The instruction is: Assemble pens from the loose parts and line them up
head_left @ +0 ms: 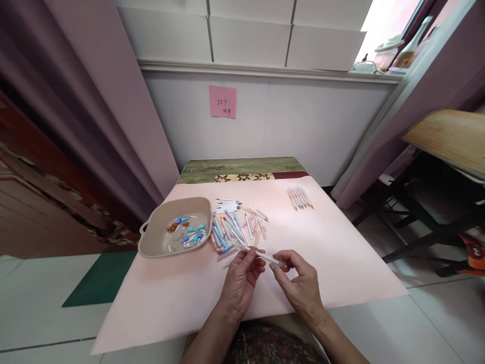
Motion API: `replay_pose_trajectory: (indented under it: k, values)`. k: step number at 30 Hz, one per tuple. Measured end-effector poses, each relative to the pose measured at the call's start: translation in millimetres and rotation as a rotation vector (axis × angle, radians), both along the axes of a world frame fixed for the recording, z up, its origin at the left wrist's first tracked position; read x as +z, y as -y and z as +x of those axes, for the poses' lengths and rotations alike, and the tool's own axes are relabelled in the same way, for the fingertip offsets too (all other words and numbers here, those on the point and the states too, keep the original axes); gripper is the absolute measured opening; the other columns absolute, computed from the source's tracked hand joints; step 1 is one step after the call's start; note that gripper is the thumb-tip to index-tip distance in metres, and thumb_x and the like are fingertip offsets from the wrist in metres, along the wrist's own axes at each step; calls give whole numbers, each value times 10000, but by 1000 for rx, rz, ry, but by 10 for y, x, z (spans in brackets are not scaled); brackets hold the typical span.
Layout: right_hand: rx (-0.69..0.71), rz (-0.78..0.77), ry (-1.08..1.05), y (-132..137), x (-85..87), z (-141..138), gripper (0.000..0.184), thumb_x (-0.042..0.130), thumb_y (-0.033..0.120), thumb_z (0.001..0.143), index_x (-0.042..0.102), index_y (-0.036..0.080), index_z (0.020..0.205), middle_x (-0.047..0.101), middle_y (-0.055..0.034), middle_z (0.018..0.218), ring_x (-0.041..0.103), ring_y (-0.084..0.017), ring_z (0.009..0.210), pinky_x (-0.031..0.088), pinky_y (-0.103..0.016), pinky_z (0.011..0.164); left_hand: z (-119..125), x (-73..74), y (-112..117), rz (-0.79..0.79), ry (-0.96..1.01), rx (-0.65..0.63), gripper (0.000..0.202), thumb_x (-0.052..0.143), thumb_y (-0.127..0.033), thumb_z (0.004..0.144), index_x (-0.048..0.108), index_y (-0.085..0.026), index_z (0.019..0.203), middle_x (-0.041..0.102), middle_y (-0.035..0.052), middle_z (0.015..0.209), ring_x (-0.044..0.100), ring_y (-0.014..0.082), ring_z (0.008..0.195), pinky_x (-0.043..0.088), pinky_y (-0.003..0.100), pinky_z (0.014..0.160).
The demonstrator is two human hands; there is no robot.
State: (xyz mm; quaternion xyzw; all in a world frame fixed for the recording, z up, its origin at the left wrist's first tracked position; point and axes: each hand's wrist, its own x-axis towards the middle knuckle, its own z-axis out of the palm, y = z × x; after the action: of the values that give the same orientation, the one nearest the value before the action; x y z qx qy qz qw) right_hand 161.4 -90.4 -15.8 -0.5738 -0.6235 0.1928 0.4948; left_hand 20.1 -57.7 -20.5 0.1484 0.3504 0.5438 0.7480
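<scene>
A slim, pale pen [265, 257] is held slantwise over the near part of the table. My left hand [244, 270] grips it toward its left end, thumb on top. At its right end, the fingertips of my right hand [297, 273] pinch it. Just beyond my left hand lies a loose pile of pen barrels [227, 230] in blue, orange and clear plastic. Thin white refills [227, 205] with dark tips lie behind that pile. Clear pinkish pen parts [259, 225] are scattered to its right.
A beige basin [151, 240] at the left holds small blue, brown and white pieces. Several pens [300, 197] lie side by side at the back right. Pale pink paper [341, 263] covers most of the table. A pink note [223, 102] is stuck on the wall.
</scene>
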Motion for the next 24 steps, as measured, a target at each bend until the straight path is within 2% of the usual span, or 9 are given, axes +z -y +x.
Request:
replay_pose_trajectory:
  k: [13, 16, 20, 22, 24]
  values:
    - [29, 32, 2, 36, -16, 41, 71, 610, 247, 848, 640, 199, 891, 630, -8, 759, 562, -131, 642, 470, -244, 616, 37, -37, 28, -14, -81, -19, 216, 805, -261, 668, 670, -111, 745, 649, 11, 649, 604, 89, 579, 492, 180, 542]
    - [15, -4, -1, 36, -12, 51, 93, 616, 285, 849, 645, 197, 858, 634, -8, 746, 560, -130, 633, 466, -237, 610, 38, -41, 34, -3, -77, -26, 216, 802, -264, 671, 675, -110, 753, 645, 12, 642, 604, 91, 582, 489, 183, 547]
    - [-8, -112, 36, 33, -3, 63, 235, 578, 370, 877, 644, 198, 730, 603, 6, 629, 523, -120, 545, 427, -225, 533, 32, -34, 33, 31, -78, -29, 233, 798, -258, 677, 700, -101, 819, 666, 29, 701, 595, 81, 596, 487, 177, 561]
    - [-9, -138, 44, 31, -5, 64, 209, 591, 388, 869, 666, 200, 814, 624, 5, 652, 539, -119, 539, 434, -224, 535, 29, -40, 27, 40, -77, -9, 226, 795, -255, 680, 706, -99, 817, 675, 38, 737, 590, 77, 604, 488, 174, 566]
    - [-11, -118, 36, 31, -13, 56, 269, 657, 375, 820, 642, 198, 1022, 648, 4, 721, 573, -126, 580, 468, -228, 584, 27, -48, 19, 40, -73, 13, 217, 794, -249, 681, 712, -97, 813, 678, 40, 764, 584, 71, 608, 490, 172, 570]
